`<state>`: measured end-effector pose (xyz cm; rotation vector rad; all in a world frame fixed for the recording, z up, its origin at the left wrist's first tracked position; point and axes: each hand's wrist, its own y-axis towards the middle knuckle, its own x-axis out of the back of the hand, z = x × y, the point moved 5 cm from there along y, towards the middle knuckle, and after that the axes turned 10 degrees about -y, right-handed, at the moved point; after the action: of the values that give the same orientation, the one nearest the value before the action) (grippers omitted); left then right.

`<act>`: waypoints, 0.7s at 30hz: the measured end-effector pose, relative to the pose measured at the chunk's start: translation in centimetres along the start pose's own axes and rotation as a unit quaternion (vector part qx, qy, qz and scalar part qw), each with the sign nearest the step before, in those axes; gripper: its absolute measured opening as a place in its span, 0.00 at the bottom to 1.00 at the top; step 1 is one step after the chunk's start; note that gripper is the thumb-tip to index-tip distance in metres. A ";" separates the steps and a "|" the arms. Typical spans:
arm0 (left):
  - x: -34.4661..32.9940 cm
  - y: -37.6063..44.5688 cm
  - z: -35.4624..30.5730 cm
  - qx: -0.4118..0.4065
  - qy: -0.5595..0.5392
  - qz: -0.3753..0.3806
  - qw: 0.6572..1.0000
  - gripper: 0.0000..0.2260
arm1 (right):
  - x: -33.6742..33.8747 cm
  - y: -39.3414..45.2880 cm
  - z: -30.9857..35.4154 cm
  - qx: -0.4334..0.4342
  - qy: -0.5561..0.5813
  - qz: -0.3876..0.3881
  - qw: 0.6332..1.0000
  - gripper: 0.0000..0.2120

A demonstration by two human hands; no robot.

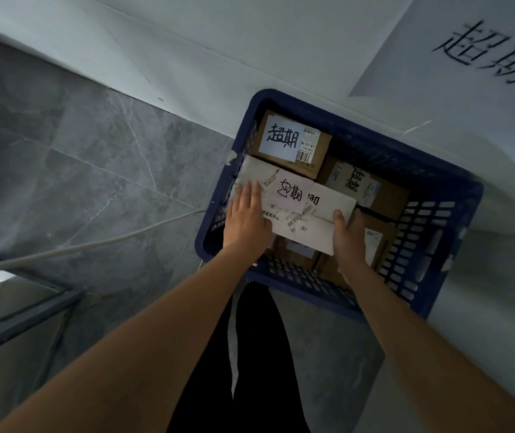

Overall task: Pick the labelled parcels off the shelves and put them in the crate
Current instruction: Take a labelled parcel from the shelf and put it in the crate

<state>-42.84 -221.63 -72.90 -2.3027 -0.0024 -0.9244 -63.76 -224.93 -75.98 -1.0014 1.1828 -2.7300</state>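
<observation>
White parcel point(293, 207) with a handwritten label is lying across the top of the load inside the blue crate point(437, 245), both hands on it. Left hand point(247, 217) is resting flat on the parcel's left end, fingers straight and together, pointing away from the person. Right hand point(348, 235) is gripping the parcel's right end, thumb lying on top, fingers going down past the edge and out of sight.

Just beyond the fingertips of the left hand a brown labelled box point(293, 145) is sitting in the crate's far corner, touching the white parcel. Beyond the right hand another brown box point(365, 189) is showing a label too. Under both hands more brown cartons point(297, 254) are lying lower in the crate, partly hidden.

Left of the left arm a white cable point(93, 245) is running across grey floor tiles point(78, 157). Nearer the left elbow a grey metal frame point(25, 317) is standing. Beyond the right hand a white sheet with large printed characters point(468, 57) is hanging on the wall.
</observation>
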 end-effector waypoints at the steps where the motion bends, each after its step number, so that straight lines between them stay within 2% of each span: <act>1: 0.3 -0.3 -0.3 0.001 0.007 0.001 1.000 0.32 | 0.6 -0.5 0.9 0.047 -0.045 -0.004 0.998 0.25; 4: 1.6 -1.4 -2.2 0.005 0.019 -0.004 1.000 0.32 | 2.5 -1.9 3.6 0.139 -0.198 -0.023 0.970 0.25; 8: 4.5 -3.2 -6.3 -0.003 0.018 -0.035 0.999 0.32 | 4.5 -5.2 8.3 0.231 -0.315 -0.011 0.921 0.26; 13: 10.7 -6.3 -10.2 -0.032 0.032 -0.099 0.994 0.31 | 4.5 -10.7 15.9 0.339 -0.375 0.025 0.862 0.27; 18: 19.3 -10.7 -9.7 -0.028 0.024 -0.205 0.978 0.30 | 2.8 -16.8 24.2 0.448 -0.436 -0.029 0.780 0.28; 21: 24.3 -14.7 -7.6 -0.022 0.031 -0.272 0.962 0.31 | 0.3 -21.3 28.2 0.497 -0.446 -0.051 0.743 0.30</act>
<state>-32.67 -219.87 -45.37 -2.3524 -0.6211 -1.2714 -43.19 -228.19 -47.36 -1.7229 -0.4528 -1.8489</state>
